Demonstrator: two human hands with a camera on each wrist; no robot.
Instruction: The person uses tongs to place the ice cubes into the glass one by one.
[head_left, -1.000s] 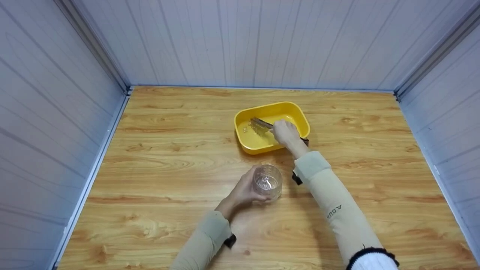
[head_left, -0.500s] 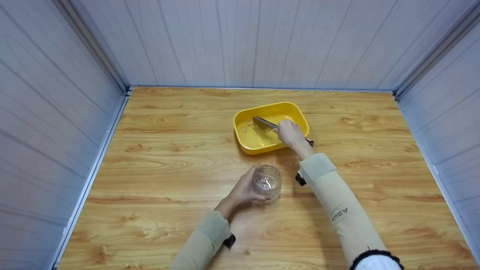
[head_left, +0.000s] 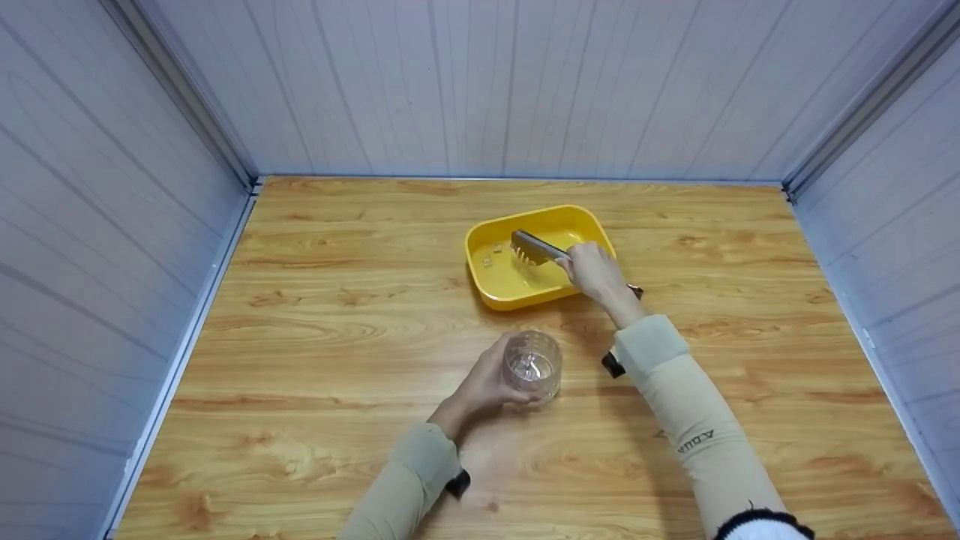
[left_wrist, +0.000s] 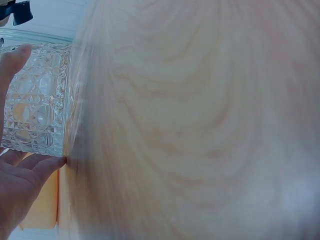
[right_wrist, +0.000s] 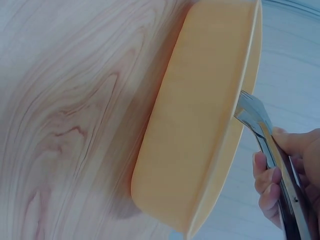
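My right hand (head_left: 598, 274) grips a pair of metal tongs (head_left: 541, 247) by the handles. The toothed end of the tongs is over the inside of a yellow plastic basin (head_left: 506, 303); whether anything is between the tips cannot be seen. Small clear cubes (head_left: 487, 262) lie on the basin floor toward its left side. Nearer the front, my left hand (head_left: 489, 381) curls round an upright clear glass (head_left: 534, 365) on the table. Raised facets cover the glass (left_wrist: 37, 100) in the left wrist view. The right wrist view has the tongs (right_wrist: 272, 160) crossing the basin's rim (right_wrist: 242, 90).
The wood-grain table (head_left: 337, 315) is bounded by a pale panelled wall (head_left: 480, 90) at the back and more panels at left and right. The basin stands behind the glass, with a strip of table between them.
My right hand has drawn the tongs back to the right and toward me, with their tips shifting away from the cubes at the left. My left hand stays at the glass.
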